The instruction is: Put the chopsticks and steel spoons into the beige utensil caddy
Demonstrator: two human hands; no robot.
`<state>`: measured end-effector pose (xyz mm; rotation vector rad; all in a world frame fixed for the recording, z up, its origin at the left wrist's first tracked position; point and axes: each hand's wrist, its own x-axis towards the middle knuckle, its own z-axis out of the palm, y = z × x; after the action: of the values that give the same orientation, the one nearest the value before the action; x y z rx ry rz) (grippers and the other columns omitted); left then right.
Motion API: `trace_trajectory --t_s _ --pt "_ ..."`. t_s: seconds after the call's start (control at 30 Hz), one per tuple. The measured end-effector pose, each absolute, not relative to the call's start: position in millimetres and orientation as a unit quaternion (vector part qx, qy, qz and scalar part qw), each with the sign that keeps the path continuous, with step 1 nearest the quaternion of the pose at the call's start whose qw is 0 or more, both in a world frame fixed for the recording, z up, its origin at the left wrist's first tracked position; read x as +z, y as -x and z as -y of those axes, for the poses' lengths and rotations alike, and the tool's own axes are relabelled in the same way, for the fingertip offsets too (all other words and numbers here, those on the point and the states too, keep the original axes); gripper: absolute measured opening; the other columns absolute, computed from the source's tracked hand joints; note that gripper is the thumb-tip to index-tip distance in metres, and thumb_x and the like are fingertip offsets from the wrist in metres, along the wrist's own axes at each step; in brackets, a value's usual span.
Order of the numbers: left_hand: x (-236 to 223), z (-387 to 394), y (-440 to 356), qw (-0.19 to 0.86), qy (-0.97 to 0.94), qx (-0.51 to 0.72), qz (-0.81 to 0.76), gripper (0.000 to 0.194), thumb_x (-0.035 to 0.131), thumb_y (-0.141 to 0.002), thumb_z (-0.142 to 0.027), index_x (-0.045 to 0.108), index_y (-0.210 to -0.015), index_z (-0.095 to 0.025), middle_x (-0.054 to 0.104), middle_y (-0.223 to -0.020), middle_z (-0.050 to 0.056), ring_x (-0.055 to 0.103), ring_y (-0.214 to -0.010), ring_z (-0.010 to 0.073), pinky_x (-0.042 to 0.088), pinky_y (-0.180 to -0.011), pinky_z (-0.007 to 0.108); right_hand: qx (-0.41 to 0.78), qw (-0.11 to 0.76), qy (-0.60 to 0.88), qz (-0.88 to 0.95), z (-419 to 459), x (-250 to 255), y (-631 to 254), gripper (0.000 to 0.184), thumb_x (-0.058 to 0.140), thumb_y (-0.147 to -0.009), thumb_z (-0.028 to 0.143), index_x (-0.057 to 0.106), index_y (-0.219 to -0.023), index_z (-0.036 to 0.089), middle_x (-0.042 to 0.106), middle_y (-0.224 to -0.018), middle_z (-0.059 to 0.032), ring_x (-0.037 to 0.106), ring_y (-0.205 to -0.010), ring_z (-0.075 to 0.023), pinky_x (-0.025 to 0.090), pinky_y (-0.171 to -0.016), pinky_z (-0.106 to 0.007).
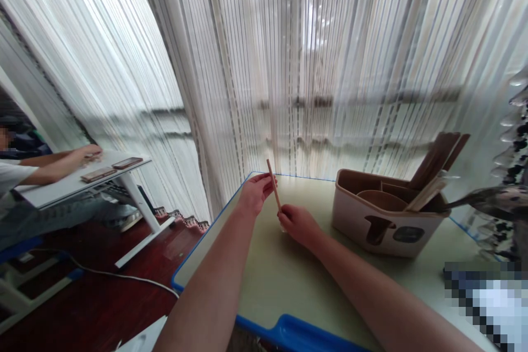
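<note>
Desk [264, 275] beneath, a stick [274, 188] slants from right hand [295, 221] to left hand [254, 192].

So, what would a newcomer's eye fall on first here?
Probably the sheer striped curtain filling the background. Next, likely the thin brown stick at centre, slanting up from the right grip past the fingers of the left grip. Then the divided caddy on the right side of the blue-edged table.
</note>
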<state>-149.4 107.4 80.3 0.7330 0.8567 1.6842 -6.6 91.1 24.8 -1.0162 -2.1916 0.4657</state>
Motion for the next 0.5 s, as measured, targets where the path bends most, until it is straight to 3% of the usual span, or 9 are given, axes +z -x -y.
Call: trace_trajectory --t_s 0.5 --pt "74.7 -106.3 145.9 0.514 -0.402 0.669 -0.355 0.022 0.077 -0.060 -0.014 0.066 -0.079 -0.009 0.069 -0.077 0.007 0.064 -0.070 0.0129 0.053 -0.076 0.030 0.231 0.364 0.389 0.814 -93.6 29.5 -0.6 0.026 0.037 -0.085 0.024 0.060 -0.075 0.018 0.064 -0.067 -0.0022 0.055 -0.061 -0.0123 0.034 -0.057 -0.022"
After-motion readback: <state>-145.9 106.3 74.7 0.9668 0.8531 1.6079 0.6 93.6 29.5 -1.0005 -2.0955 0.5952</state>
